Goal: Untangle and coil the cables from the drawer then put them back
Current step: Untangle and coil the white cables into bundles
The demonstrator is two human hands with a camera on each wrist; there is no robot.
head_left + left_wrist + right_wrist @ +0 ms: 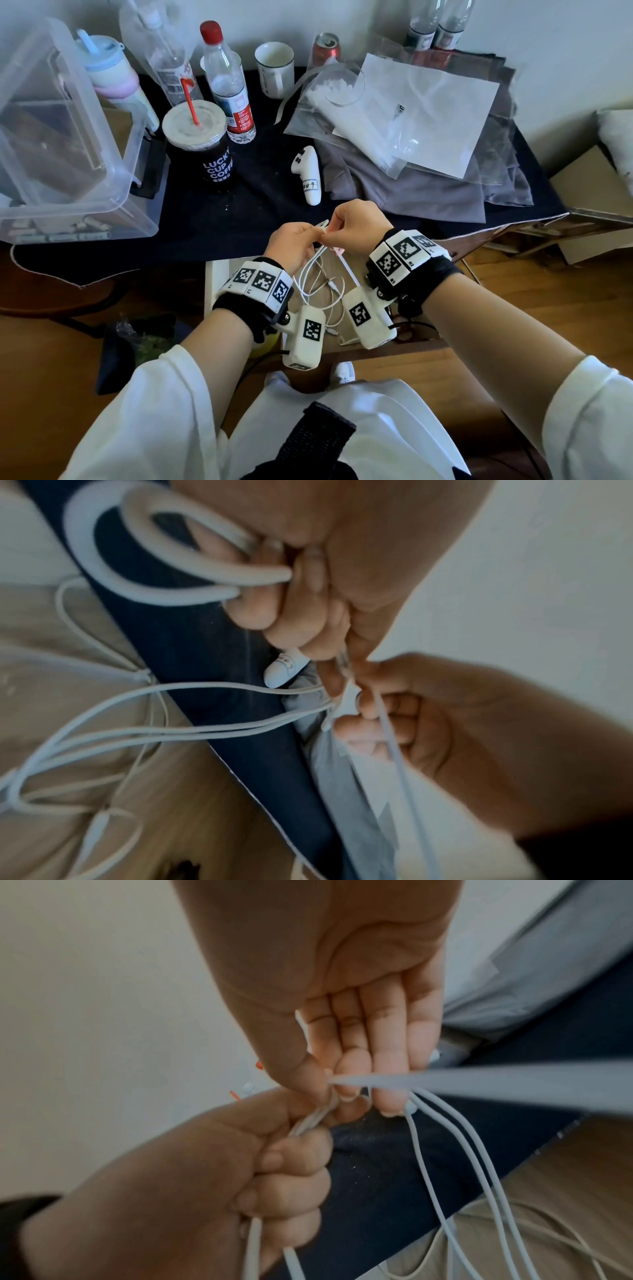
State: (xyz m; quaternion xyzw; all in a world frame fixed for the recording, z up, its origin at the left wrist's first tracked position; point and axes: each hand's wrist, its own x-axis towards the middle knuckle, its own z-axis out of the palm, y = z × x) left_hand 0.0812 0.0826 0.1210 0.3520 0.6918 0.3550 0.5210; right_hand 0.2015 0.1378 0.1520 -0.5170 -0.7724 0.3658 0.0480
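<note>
Several thin white cables (317, 277) hang in a tangle from my two hands down into the open drawer (210, 287) below the table edge. My left hand (294, 241) grips a bunch of cable loops (103, 569) in its curled fingers (294, 610). My right hand (356, 224) meets it from the right, thumb and fingertips (352, 1069) pinching a strand right where the left hand (274, 1164) holds the bunch. A flat white strip (514, 1085) runs out of that pinch. Three strands (462, 1150) fall away below the right hand.
The table's dark cloth (222, 212) carries a clear plastic bin (68, 137) at left, a coffee cup (202, 144), a water bottle (229, 85), a mug (274, 68), a white controller (306, 174), and plastic bags (394, 113) on grey fabric (411, 192).
</note>
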